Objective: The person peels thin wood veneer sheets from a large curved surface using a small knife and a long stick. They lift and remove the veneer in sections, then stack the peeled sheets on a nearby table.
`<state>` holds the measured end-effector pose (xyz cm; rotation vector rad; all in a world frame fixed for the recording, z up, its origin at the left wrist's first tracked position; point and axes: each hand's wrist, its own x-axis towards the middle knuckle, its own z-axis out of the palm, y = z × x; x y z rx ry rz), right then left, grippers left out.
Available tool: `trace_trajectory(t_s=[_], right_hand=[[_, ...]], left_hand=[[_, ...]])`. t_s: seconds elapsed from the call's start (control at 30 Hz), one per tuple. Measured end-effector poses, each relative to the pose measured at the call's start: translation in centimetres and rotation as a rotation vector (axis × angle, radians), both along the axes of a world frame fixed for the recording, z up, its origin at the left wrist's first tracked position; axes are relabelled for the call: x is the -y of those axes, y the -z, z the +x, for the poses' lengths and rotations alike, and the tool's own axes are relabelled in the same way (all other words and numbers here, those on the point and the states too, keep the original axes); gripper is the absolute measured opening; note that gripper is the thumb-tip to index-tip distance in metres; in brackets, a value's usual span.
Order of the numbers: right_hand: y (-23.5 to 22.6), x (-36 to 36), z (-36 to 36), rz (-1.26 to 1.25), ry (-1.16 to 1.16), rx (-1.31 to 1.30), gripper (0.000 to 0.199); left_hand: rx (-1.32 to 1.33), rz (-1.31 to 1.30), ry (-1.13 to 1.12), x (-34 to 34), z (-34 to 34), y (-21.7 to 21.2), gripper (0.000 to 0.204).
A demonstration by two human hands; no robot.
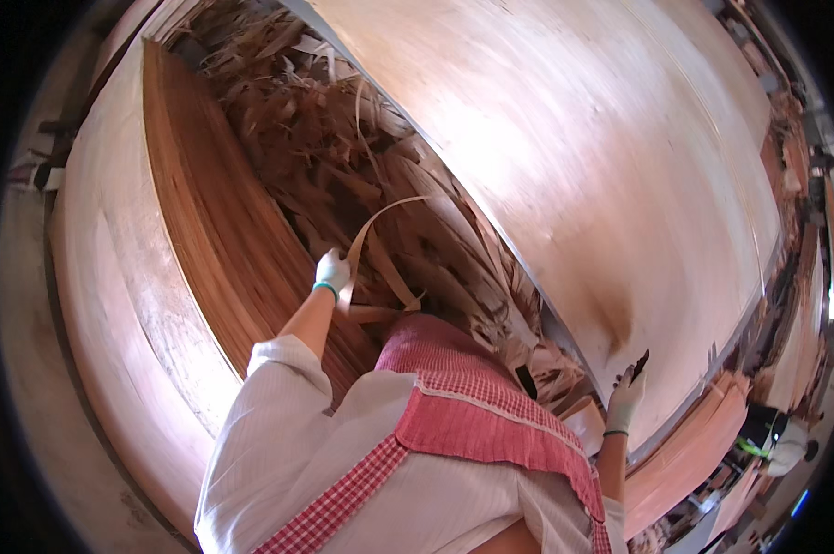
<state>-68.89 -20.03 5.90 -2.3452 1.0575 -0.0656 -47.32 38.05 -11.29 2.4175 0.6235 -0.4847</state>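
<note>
My left hand (332,271), in a pale glove with a green cuff, is closed on a narrow strip of wood veneer (369,224). That strip arches up and to the right over a heap of scraps. Close beside this hand stands a tall stack of brown veneer sheets (223,194). My right hand (624,406), gloved too, grips a small dark knife-like tool (641,366) with its tip pointing up. It is over the near edge of a large pale veneer sheet (564,166) lying on a raised surface to the right.
Between the stack and the pale sheet lies a deep heap of torn veneer scraps (288,120), reaching my apron. More reddish veneer sheets (689,452) lie at the lower right. Another person's gloved hand (791,450) shows at the far right.
</note>
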Motion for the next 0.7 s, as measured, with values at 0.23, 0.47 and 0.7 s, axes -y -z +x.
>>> trace_trajectory(t_s=[0.23,0.47,0.7], right_hand=[[0.0,-13.0,19.7,-0.224,-0.537,-0.005,0.023],[5.2,-17.5,34.4,-0.503,-0.522,0.006,0.024],[8.9,-17.4,34.0,-0.732,-0.492,0.140,0.020]], left_hand=[[0.486,-0.043,0.075,1.0,21.5,-3.9,0.035],[0.491,-0.091,0.022,2.2,37.5,-1.3,0.040],[0.152,-0.100,0.221,1.4,30.7,9.3,0.022]])
